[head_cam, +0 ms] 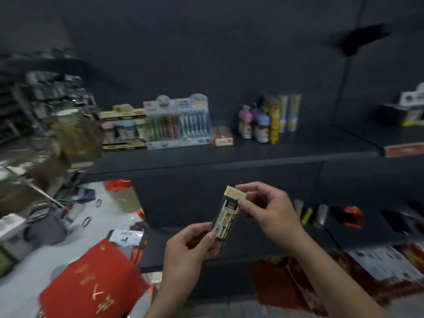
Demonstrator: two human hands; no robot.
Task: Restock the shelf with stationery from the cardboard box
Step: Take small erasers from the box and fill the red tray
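– Hands first, since they sit closest: what is each one doing?

– Both hold the same eraser (226, 216). The left hand (192, 244) pinches its lower end between thumb and curled fingers. The right hand (268, 210) pinches the upper end, thumb and forefinger closed on the bare cream tip.

– And the eraser itself?

– It is held in the air in a dark printed sleeve, tilted, with the cream end up and away from the person. It touches nothing but the two hands.

– Where is the shelf (229, 154) from there?

– Above and beyond the eraser, a dark board running left to right. A lower board lies behind the eraser, just past the hands.

– What stands on the upper one?

– Up and left of the eraser stand pen packs (177, 122), upright against the back. Straight above the eraser lies a small red box (222, 135), just beside those packs. Above and slightly right stand a few figurines (254, 125) with upright tubes (289, 113) close by them. All of it is blurred, so I cannot read any print.

– Anything below?

– Down and left of the eraser lies a red folder (91, 283) with gold characters, amid loose clutter on a pale floor.
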